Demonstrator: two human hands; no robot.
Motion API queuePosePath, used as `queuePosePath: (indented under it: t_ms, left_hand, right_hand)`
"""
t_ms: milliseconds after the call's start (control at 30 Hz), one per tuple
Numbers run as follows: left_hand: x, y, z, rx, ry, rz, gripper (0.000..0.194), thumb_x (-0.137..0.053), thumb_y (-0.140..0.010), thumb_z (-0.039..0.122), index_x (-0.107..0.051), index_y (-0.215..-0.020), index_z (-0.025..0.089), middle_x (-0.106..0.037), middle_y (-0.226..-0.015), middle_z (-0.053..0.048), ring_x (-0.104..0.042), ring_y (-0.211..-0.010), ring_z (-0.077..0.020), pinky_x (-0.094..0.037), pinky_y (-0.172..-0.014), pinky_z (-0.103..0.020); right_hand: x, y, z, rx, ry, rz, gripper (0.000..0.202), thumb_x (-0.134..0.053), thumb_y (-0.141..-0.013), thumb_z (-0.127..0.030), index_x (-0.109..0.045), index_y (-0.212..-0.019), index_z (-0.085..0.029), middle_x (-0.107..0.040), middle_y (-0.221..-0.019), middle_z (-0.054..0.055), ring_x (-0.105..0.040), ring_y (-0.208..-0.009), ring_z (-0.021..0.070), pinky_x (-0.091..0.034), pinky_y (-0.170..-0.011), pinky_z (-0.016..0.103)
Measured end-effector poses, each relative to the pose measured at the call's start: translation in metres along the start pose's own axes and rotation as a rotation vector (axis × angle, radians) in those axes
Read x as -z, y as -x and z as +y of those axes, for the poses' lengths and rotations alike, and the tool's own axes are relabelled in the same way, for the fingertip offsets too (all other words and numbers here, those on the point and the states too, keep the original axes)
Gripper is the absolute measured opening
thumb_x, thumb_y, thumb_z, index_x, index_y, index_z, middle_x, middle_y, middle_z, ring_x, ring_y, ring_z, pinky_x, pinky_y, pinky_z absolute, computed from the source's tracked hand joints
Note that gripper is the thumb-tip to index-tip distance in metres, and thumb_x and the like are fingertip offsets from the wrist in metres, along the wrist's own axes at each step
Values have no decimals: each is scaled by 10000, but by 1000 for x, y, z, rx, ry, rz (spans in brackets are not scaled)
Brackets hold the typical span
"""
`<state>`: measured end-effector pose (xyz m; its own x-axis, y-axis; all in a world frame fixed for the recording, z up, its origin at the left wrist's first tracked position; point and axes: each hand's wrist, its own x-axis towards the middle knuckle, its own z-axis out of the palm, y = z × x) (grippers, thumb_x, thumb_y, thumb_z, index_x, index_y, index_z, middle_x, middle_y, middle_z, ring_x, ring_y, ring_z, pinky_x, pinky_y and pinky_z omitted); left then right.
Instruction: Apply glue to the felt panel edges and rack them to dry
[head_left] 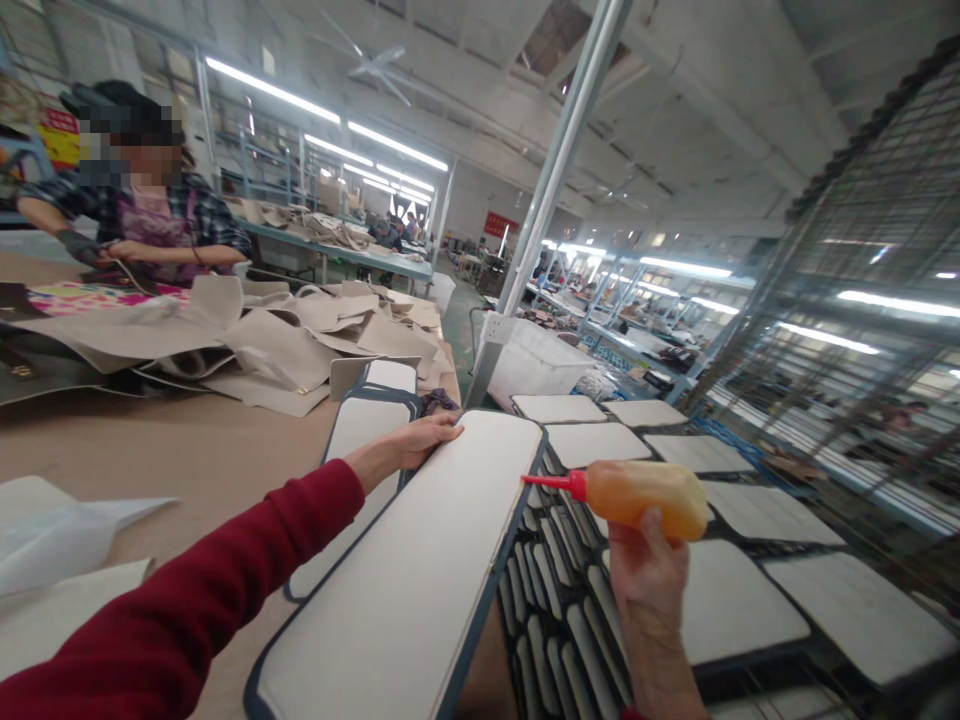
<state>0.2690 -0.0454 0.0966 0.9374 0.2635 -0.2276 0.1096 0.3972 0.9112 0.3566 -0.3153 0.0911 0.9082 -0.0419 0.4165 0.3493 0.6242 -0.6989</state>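
My left hand (420, 440) grips the far left edge of a long panel (405, 560), white on top with rounded corners and a dark border. In my right hand (651, 565) is a glue bottle (645, 495) of amber liquid, lying sideways. Its red nozzle (555, 482) points left, with the tip at the panel's right edge. A thin, glossy line shows along that edge below the tip. Similar dark-edged panels (360, 425) lie under and behind the held one.
On the right, several white panels (735, 600) and narrow strips (555, 560) lie on a dark rack. Beige cut pieces (277, 350) pile up on the table (247, 460). A co-worker (150, 210) works at far left. A metal post (551, 170) rises beside a white bin (536, 355).
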Motion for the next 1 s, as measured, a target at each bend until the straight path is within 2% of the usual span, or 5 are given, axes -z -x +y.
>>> queuePosePath:
  t_ms: [333,533,767,900,1000]
  left_hand:
    - [9,-14,-4,19,7,51,144,-637,-772,151,-506,-831,156,-648,-691,-37,-617,-570,-151,-529,-563,-284]
    - [14,-20,-3,26,0,67,171,-674,-745,159,-511,-798,153,-635,-651,-18,-612,-550,-143,-522,-546,-263]
    - [15,-20,0,35,-10,91,59,-594,-797,119,-554,-837,136,-645,-642,-29,-612,-517,-146,-532,-549,-284]
    - [17,-21,2,40,-11,116,160,-655,-768,167,-580,-904,130,-660,-651,-31,-611,-502,-145,-543,-572,-291]
    - [22,-23,3,39,-3,135,187,-671,-760,175,-587,-920,128,-667,-653,-31,-613,-495,-143,-545,-568,-280]
  right_hand:
    - [9,22,-3,-90,53,-6,408,-785,-572,-331,-664,-948,-228,-686,-866,19,-634,-811,191,-508,-714,313]
    - [13,33,-9,-141,121,7,495,-801,-537,-392,-652,-982,-234,-681,-933,29,-619,-860,200,-502,-723,312]
    - [18,40,-8,-186,113,42,501,-816,-495,-389,-656,-949,-250,-690,-811,15,-630,-756,190,-500,-629,282]
    - [20,46,-7,-175,155,33,547,-788,-531,-403,-629,-1033,-255,-691,-863,29,-636,-827,227,-504,-678,336]
    - [22,50,-8,-176,155,-27,570,-765,-578,-384,-590,-1103,-248,-691,-912,41,-638,-841,222,-509,-734,357]
